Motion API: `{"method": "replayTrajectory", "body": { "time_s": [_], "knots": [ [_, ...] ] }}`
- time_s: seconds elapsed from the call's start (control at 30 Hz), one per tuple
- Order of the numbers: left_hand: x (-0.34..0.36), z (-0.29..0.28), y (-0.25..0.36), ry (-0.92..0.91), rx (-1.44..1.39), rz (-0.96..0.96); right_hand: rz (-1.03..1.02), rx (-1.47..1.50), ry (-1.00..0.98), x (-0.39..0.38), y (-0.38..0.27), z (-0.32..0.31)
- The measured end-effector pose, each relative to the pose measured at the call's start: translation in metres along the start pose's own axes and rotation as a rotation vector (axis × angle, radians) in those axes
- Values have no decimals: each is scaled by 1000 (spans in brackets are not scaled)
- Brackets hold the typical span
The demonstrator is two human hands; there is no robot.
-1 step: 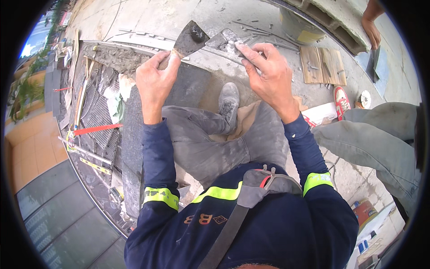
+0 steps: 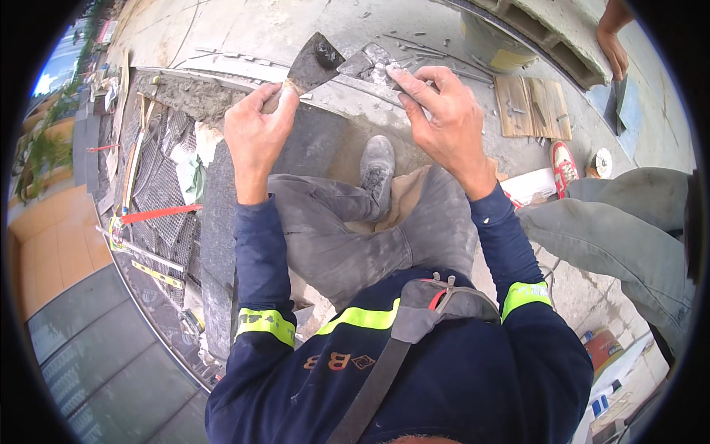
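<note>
My left hand (image 2: 257, 133) is closed round the handle of a putty knife (image 2: 307, 72), with a dark lump of paste on its wide blade. In my right hand (image 2: 447, 122) is a second putty knife (image 2: 360, 62), its blade smeared with wet grey paste. The two blades are held up close together, their edges nearly meeting; I cannot tell whether they touch. Below them lie a dark stone slab (image 2: 314, 137) and my dusty shoe (image 2: 377, 174).
Rough mortar (image 2: 192, 100) and mesh (image 2: 166, 177) lie at left, near a red strip (image 2: 159, 213). Far right, a co-worker's hand (image 2: 612, 55) holds a dark piece. Nearby are a bucket (image 2: 495, 44), a wooden board (image 2: 532, 107), a disc tool (image 2: 603, 163) and the co-worker's legs (image 2: 599, 222).
The right putty knife has shifted very slightly to the left and up, toward the left one. My left hand looks unmoved.
</note>
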State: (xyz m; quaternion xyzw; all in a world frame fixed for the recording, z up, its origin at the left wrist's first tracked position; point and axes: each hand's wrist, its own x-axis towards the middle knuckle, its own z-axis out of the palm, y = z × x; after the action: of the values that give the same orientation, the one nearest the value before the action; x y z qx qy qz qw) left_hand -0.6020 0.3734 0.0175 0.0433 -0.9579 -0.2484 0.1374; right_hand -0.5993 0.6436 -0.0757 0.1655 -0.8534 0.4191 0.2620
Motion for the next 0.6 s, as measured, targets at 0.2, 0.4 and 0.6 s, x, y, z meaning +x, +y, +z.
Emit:
{"method": "replayTrajectory", "body": {
  "time_s": [0.2, 0.4, 0.6],
  "knots": [
    [6, 13, 6, 32, 37, 61, -68, -64, -14, 14, 12, 0],
    [8, 17, 4, 70, -134, 27, -34, -139, -79, 4, 20, 7],
    [16, -5, 12, 218, -438, 32, 479, 468, -202, -51, 52, 71]
  ]
}}
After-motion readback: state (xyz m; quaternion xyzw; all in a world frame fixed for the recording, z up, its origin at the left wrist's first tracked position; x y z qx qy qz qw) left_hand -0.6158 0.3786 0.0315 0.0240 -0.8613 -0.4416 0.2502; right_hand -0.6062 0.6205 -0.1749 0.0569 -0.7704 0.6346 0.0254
